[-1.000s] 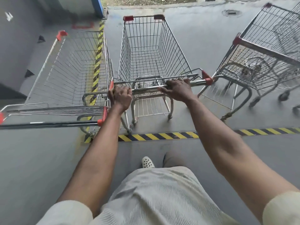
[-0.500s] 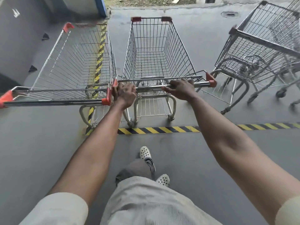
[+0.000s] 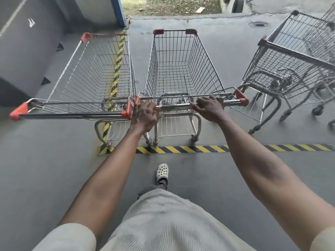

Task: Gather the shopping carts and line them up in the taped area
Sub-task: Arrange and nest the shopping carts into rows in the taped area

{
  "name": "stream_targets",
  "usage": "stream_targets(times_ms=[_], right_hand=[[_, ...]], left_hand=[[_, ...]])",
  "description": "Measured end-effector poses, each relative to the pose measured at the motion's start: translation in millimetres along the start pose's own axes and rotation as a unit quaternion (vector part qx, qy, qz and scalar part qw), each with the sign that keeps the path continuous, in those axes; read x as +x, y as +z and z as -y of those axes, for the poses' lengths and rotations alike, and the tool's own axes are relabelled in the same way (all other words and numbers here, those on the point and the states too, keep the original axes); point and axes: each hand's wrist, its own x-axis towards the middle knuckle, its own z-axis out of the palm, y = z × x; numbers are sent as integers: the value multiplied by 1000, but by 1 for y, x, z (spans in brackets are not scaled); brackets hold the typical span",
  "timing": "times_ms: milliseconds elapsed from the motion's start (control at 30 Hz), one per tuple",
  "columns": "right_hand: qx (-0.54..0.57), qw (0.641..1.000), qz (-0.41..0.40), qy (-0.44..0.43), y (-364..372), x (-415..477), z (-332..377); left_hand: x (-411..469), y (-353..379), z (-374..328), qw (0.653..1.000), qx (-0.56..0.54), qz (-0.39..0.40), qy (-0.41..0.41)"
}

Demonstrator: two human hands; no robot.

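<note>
Silver wire cart [image 3: 181, 84], red plastic corner caps [image 3: 158, 31], grey handle [image 3: 175, 106].

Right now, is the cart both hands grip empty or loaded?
Empty. The middle cart shows only bare wire mesh, floor visible through it.

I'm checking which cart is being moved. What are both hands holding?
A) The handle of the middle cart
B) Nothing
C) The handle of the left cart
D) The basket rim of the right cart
A: the left hand and right hand both grip the handlebar of the middle cart.
</note>
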Motion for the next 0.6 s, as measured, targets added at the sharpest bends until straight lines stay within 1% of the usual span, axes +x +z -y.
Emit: stream_targets(times_ms=[67, 133, 233, 367, 467, 600], right_hand=[[-2, 1000, -20, -4, -4, -6, 3], [-11, 1000, -28, -1, -4, -8, 1], [-12, 1000, -24, 7, -1, -4, -6], [-4, 999, -45, 1, 5, -4, -9], [-6, 998, -57, 1, 10, -4, -9], [6, 997, -75, -1, 11, -4, -6]], left_hand=[[4, -4, 8, 998, 32, -63, 4], [11, -11, 18, 988, 100, -113, -13], [19, -17, 32, 980, 161, -110, -25], [20, -14, 41, 981, 154, -117, -5], [19, -13, 40, 981, 145, -127, -13], [19, -12, 37, 974, 181, -136, -22]])
